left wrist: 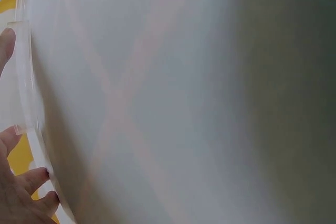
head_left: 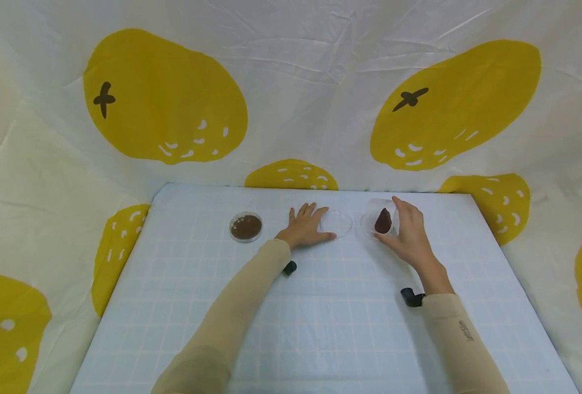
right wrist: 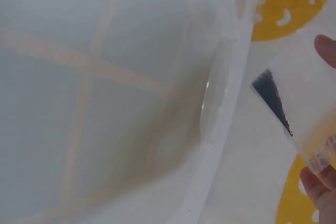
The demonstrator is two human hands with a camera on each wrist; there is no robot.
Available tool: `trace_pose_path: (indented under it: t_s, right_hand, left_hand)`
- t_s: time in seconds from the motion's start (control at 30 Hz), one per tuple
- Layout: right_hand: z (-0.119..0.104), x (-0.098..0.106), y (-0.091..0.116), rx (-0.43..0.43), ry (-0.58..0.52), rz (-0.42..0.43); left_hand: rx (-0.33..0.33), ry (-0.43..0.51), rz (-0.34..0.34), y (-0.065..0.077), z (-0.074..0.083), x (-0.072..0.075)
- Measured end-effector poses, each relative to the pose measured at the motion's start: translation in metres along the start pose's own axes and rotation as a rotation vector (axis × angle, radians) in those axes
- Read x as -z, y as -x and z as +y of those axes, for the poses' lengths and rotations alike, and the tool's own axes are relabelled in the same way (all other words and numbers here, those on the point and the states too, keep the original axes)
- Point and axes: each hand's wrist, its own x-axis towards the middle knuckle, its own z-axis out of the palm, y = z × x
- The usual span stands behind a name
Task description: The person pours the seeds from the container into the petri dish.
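My left hand (head_left: 307, 229) is low over the table with its fingers spread. Its thumb and forefinger grip opposite edges of a clear round dish (head_left: 351, 224), whose rim shows in the left wrist view; the other fingertips rest on the cloth. My right hand (head_left: 408, 232) holds a clear container (right wrist: 299, 77) between thumb and fingers, tilted above the table. Dark reddish-brown loose material (head_left: 383, 221) lies heaped to one side inside it. Beneath and beside it, another clear round dish (right wrist: 214, 98) lies on the cloth.
Left of my left hand stands a clear round dish (head_left: 246, 239) of brown material with small pale bits on top. A pale checked cloth covers the table (head_left: 320, 328). A white curtain (head_left: 301, 109) with yellow fruit prints hangs behind and at both sides.
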Motion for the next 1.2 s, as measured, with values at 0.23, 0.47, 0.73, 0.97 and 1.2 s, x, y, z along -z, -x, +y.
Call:
trace_pose_path:
  t_s: [0.23,0.47,0.73,0.97,1.2]
  right_hand:
    - [-0.009,-0.005,-0.01,0.152,0.036,0.057]
    - [-0.011,-0.012,-0.018,0.249,0.077,0.076]
    - [-0.017,-0.015,-0.023,0.288,0.109,0.062]
    - [-0.024,-0.017,-0.028,0.244,0.161,0.011]
    - [-0.029,-0.019,-0.031,0.186,0.195,-0.048]
  left_hand:
    - [-0.002,-0.005,0.003,-0.001,-0.002,-0.002]
    - [0.0,0.007,0.001,-0.001,-0.003,-0.002]
    - [0.005,-0.021,-0.01,-0.004,-0.003,-0.003]
    - [0.01,-0.029,-0.009,-0.002,-0.001,-0.001]
    - [0.019,-0.023,-0.024,0.001,0.002,0.003]
